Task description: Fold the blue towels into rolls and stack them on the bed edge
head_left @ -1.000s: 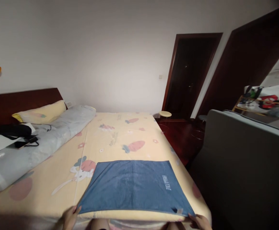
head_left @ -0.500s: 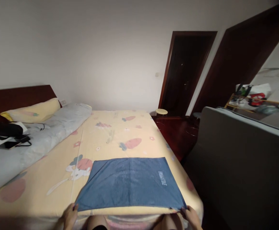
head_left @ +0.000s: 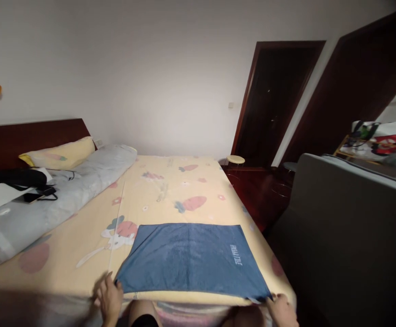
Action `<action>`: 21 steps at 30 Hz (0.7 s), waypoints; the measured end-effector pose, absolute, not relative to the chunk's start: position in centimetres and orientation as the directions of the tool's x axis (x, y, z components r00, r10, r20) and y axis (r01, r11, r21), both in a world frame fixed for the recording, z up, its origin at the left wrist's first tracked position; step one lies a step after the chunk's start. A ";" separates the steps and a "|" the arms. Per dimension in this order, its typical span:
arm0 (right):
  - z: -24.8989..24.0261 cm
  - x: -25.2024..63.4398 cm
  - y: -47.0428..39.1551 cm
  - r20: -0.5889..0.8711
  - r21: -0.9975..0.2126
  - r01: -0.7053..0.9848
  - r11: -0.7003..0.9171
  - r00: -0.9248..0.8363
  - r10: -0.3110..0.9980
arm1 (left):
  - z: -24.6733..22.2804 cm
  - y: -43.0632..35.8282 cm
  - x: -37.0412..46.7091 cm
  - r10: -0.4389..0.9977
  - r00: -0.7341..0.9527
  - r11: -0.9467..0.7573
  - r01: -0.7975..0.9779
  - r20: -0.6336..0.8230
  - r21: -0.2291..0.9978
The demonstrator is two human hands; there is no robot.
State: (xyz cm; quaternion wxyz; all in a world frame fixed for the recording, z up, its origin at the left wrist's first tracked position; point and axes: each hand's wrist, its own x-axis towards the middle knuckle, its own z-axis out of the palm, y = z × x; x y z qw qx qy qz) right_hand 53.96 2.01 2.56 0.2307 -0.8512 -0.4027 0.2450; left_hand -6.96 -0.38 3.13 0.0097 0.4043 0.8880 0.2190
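Observation:
A dark blue towel [head_left: 187, 259] with pale lettering near its right side lies spread on the bed [head_left: 164, 186]. My left hand [head_left: 110, 297] pinches its near left corner, with the other fingers partly lifted. At the near right corner, my right hand [head_left: 279, 309] is closed on the towel. The near edge stretches between both hands along the front of the mattress. A small pale tag shows by the right corner.
A rolled grey quilt [head_left: 78, 186] and a yellow pillow [head_left: 61, 154] lie at the left by the headboard [head_left: 61, 129]. Black items [head_left: 14, 179] rest on the quilt. A round stool [head_left: 235, 160] stands beyond the bed, and a grey panel [head_left: 351, 240] rises at the right.
The view has turned slightly left, so the scene sits further right. The fingers of my left hand have lifted and spread somewhat, still at the corner. The towel lies much as before.

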 end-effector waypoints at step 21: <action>-0.1 36.1 4.1 0.080 -0.503 0.832 0.235 -0.225 0.971 | 2.0 2.8 12.8 0.935 0.334 -0.236 0.836 -0.117 0.496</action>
